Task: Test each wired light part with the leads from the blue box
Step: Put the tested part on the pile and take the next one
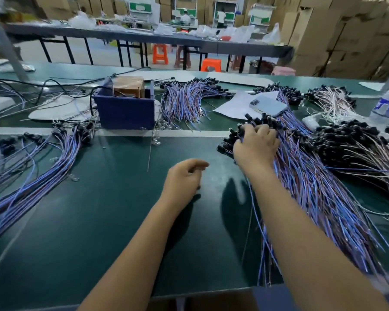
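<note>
The left hand (184,178) hovers over the green table (112,209), fingers loosely curled, holding nothing visible. The right hand (256,144) reaches into the pile of wired parts (312,187); its fingertips are buried, so its grip is unclear. Beyond stands the blue box (125,111), leads indistinct.

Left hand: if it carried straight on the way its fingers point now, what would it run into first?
The left hand has its curled fingers pointing right, over bare green mat. Going on that way, it would probably first meet the right forearm or the blue-wired parts bundle beside it; depth is unclear.
</note>
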`<state>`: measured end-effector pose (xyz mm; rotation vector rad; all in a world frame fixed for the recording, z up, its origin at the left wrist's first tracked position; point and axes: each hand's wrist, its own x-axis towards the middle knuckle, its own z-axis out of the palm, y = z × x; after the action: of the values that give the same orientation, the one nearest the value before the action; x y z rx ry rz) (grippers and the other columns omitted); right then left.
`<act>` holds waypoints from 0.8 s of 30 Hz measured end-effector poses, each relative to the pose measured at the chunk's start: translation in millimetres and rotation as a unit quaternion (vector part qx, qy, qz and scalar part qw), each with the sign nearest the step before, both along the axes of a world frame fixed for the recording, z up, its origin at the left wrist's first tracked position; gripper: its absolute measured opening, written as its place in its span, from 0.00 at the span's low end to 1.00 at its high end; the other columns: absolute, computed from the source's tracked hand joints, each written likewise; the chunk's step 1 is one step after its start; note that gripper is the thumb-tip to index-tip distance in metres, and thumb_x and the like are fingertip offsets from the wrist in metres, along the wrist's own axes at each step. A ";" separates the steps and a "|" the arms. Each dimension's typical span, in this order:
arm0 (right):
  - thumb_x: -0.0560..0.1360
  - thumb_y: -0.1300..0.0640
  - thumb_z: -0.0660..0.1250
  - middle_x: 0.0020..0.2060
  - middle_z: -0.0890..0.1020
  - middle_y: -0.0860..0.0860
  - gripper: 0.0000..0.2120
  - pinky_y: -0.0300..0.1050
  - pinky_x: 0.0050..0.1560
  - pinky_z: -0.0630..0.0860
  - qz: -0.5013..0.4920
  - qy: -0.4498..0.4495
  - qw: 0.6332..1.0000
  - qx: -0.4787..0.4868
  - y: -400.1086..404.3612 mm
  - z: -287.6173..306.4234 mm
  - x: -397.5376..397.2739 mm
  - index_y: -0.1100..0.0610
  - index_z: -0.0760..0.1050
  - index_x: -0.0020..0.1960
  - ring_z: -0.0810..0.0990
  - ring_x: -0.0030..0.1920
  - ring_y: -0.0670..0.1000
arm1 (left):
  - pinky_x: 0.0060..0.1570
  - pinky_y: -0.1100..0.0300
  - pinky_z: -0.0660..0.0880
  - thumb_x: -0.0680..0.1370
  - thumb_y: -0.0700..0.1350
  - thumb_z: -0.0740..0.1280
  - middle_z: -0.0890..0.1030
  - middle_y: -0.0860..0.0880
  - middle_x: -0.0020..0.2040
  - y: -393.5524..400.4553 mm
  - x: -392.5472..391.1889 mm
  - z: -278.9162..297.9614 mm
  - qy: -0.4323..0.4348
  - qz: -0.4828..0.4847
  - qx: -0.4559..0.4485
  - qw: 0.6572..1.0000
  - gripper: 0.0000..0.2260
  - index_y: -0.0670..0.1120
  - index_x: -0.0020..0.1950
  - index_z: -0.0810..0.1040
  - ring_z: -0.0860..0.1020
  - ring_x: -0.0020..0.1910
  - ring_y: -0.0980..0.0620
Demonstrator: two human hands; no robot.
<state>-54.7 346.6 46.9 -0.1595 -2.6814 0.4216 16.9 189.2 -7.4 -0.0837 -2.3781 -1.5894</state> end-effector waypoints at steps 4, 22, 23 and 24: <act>0.76 0.54 0.62 0.62 0.70 0.56 0.18 0.52 0.61 0.63 0.146 -0.025 0.989 0.006 -91.8 -20.8 6.2 0.52 0.71 0.65 0.65 0.62 0.58 | 0.66 0.49 0.65 0.76 0.40 0.64 0.73 0.46 0.67 -77.0 -2.6 6.6 0.006 0.237 -0.160 0.958 0.20 0.49 0.68 0.74 0.67 0.66 0.45; 0.78 0.58 0.62 0.58 0.75 0.55 0.13 0.44 0.61 0.64 0.277 -0.087 0.928 -0.233 -193.8 -69.9 22.7 0.56 0.76 0.61 0.69 0.60 0.55 | 0.52 0.48 0.74 0.80 0.52 0.63 0.79 0.42 0.55 -245.8 -3.5 -7.8 -0.163 0.483 -0.211 0.834 0.11 0.50 0.56 0.82 0.74 0.55 0.39; 0.78 0.58 0.62 0.57 0.75 0.55 0.13 0.44 0.61 0.65 0.280 -0.086 0.924 -0.246 -192.9 -69.8 23.6 0.56 0.77 0.61 0.70 0.60 0.55 | 0.52 0.48 0.72 0.81 0.52 0.61 0.79 0.41 0.55 -246.6 -5.2 -8.8 -0.159 0.490 -0.208 0.831 0.12 0.49 0.55 0.82 0.75 0.54 0.39; 0.78 0.58 0.63 0.56 0.76 0.55 0.12 0.43 0.61 0.66 0.282 -0.084 0.920 -0.258 -192.0 -69.3 24.1 0.56 0.77 0.60 0.70 0.60 0.55 | 0.51 0.49 0.71 0.81 0.52 0.60 0.78 0.40 0.55 -246.4 -6.2 -10.2 -0.152 0.498 -0.205 0.829 0.14 0.48 0.54 0.82 0.74 0.54 0.38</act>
<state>-30.6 154.6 -22.4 0.4626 -2.6778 1.3455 10.7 -57.3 -17.6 1.1965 -2.2507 -0.6018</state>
